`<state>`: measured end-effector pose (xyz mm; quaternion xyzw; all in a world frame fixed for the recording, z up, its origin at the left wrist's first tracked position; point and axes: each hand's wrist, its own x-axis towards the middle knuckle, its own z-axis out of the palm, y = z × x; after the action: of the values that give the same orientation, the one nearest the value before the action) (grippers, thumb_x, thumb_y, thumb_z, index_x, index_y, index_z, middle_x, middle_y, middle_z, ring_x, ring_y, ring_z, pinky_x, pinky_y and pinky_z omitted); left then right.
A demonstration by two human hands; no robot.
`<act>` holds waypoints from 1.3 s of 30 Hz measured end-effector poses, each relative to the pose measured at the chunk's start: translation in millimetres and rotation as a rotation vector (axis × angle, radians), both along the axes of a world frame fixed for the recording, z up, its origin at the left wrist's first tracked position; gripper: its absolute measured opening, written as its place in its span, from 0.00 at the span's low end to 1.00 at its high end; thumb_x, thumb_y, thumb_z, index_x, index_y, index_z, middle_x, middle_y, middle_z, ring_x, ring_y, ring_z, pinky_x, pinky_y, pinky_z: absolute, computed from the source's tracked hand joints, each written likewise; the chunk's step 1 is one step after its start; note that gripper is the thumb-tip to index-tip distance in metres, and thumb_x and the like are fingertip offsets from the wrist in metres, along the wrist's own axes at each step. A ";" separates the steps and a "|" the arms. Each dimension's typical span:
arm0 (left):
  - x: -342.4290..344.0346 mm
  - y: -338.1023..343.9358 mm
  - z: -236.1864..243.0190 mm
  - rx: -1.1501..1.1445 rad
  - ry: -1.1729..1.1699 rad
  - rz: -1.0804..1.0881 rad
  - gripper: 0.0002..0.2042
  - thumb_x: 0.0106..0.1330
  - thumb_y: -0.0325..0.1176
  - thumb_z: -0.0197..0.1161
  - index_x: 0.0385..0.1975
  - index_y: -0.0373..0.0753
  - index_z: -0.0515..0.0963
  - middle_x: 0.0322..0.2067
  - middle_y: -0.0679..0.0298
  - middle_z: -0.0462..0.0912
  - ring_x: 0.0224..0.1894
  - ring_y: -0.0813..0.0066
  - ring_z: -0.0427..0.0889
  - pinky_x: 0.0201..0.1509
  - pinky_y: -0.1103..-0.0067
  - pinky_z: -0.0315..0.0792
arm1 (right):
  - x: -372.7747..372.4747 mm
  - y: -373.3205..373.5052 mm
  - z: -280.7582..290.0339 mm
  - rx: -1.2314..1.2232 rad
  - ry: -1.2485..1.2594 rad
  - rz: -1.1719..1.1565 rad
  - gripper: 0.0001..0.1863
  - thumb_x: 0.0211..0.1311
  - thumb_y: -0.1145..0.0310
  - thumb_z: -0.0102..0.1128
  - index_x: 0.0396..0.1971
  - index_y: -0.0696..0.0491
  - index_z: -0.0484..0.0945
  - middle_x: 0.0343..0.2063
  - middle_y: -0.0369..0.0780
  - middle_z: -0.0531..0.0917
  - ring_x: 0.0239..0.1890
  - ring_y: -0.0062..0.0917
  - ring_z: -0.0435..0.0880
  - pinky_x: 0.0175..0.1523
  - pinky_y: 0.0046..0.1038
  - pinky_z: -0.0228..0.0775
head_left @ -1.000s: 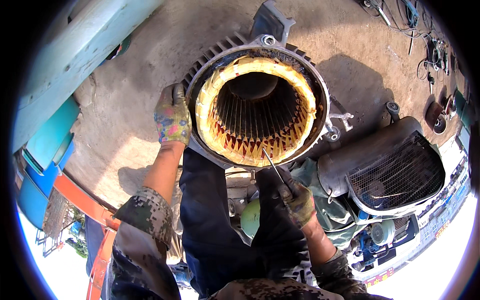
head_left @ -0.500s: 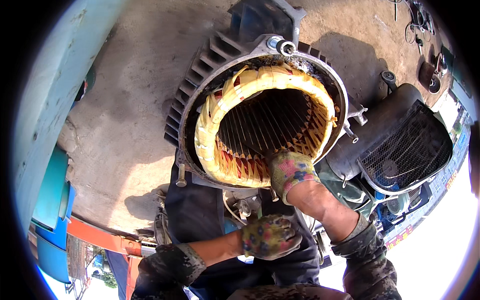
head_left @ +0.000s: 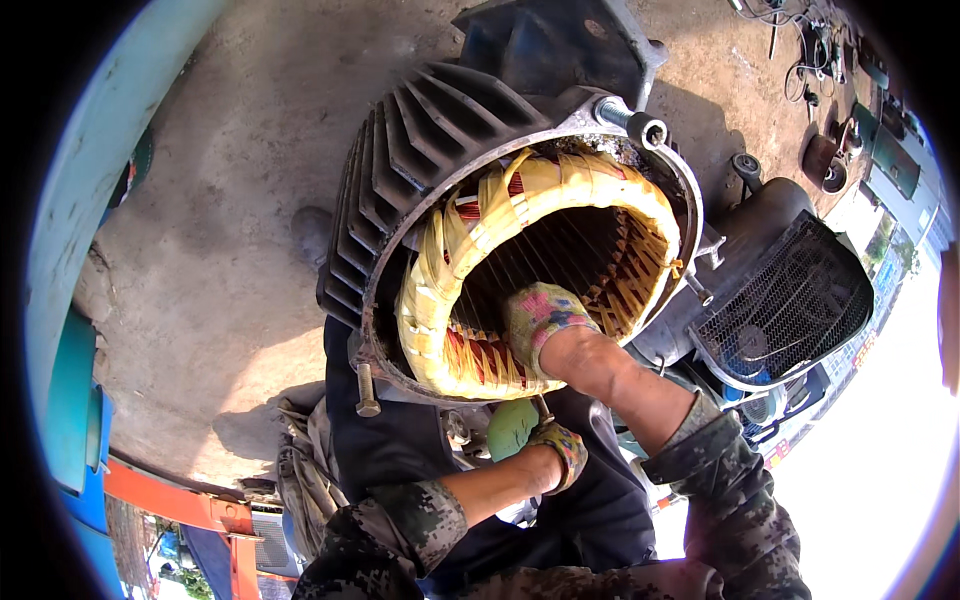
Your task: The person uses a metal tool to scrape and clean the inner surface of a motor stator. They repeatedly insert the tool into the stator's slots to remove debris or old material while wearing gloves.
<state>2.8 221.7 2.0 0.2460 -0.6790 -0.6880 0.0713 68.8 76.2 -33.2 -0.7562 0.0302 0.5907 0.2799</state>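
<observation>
Finned motor housing (head_left: 415,160), yellow-taped windings (head_left: 432,290) exposed

Far sign (head_left: 777,452): It had small red and yellow marks that looked like writing, low down on the right side. They were too tiny and blurry to read.
Other words or numbers: None could be read.

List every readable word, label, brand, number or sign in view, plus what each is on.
No legible text.
Finned dark-grey metal motor housing: none can be made out.
Ring-shaped yellow-taped winding: none can be made out.
Multicoloured patterned fabric glove on the right hand: pattern only, no readable text.
Small reddish marks beyond the black metal mesh guard: too small and blurred to read.
</observation>
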 end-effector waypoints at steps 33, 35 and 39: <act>6.9 -9.7 -4.6 -0.047 0.035 0.108 0.09 0.59 0.34 0.65 0.34 0.42 0.90 0.35 0.61 0.91 0.39 0.63 0.91 0.37 0.65 0.82 | -1.9 -28.8 61.0 -0.185 -0.081 0.005 0.14 0.60 0.70 0.57 0.45 0.57 0.81 0.40 0.48 0.86 0.39 0.43 0.87 0.43 0.39 0.80; 17.0 -11.8 6.4 -0.026 -0.013 0.105 0.09 0.59 0.34 0.65 0.35 0.41 0.90 0.35 0.62 0.91 0.39 0.63 0.90 0.36 0.65 0.82 | -4.4 -43.1 81.7 -0.167 -0.293 -0.004 0.17 0.63 0.70 0.55 0.50 0.59 0.78 0.43 0.48 0.84 0.43 0.42 0.85 0.45 0.38 0.79; 8.7 -14.1 3.1 -0.035 0.081 0.123 0.12 0.62 0.35 0.63 0.41 0.39 0.87 0.39 0.60 0.90 0.43 0.63 0.89 0.42 0.66 0.82 | -16.9 -60.0 92.0 -0.195 -0.386 0.045 0.19 0.65 0.71 0.52 0.55 0.60 0.75 0.44 0.49 0.83 0.47 0.42 0.83 0.50 0.38 0.77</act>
<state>11.5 207.6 5.2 0.2578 -0.6710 -0.6798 0.1454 51.9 16.2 58.8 -0.8791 0.0160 0.4355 0.1930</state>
